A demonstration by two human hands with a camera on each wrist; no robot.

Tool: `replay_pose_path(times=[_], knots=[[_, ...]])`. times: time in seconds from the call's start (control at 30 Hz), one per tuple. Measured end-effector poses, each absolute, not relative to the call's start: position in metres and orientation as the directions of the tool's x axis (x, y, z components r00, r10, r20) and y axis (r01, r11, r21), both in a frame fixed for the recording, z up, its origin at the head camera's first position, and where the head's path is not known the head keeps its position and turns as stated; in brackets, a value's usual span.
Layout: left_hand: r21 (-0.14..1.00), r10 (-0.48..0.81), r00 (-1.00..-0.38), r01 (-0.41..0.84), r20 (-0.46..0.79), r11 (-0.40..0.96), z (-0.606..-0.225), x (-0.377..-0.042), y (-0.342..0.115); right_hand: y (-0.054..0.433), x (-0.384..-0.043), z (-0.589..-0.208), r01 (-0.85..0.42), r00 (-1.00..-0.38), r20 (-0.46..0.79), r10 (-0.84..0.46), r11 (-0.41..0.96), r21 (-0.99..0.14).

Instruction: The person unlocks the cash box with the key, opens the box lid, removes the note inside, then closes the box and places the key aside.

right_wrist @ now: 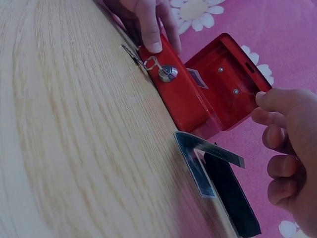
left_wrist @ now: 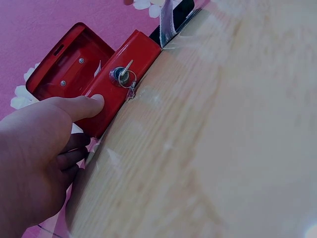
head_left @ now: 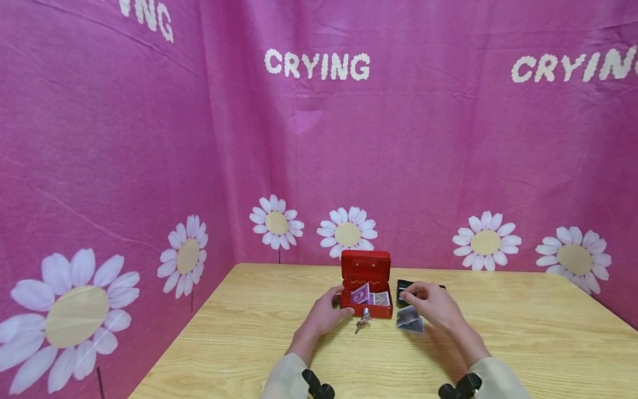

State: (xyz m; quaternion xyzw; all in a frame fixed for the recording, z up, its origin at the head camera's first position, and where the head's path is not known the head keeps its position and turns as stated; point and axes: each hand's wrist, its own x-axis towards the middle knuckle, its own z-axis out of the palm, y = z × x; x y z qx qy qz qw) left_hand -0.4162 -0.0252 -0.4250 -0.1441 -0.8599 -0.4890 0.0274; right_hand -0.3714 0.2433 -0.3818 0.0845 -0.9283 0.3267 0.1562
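Note:
A red cash box (head_left: 366,310) stands with its lid raised. Inside it lean a purple banknote (head_left: 360,294) and a greyish banknote (head_left: 381,300). My left hand (head_left: 326,315) grips the box's left side, thumb pressed on the front and fingers round the side. A key ring with keys (right_wrist: 150,63) hangs from the front lock (left_wrist: 120,76). To the right of the box, my right hand (head_left: 435,303) hovers with curled fingers, thumb and index finger close together; nothing shows between them. Below it a dark folded banknote (right_wrist: 190,153) rests beside a flat black wallet-like item (right_wrist: 230,193), partly hidden in the head view.
The wooden table (head_left: 224,332) meets a magenta cloth backdrop (head_left: 319,138) with daisies and white lettering at its back and left. A black wrist camera sits on each forearm.

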Motion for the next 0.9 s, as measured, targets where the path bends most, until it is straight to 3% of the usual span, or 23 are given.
replay_pose_path(times=[0.9], knots=[[0.830,0.232,-0.951,0.294,0.204,0.475,-0.428,-0.419,-0.025,0.220,-0.371,-0.379,-0.228,-0.945,0.327,-0.024,0.765,-0.602]])
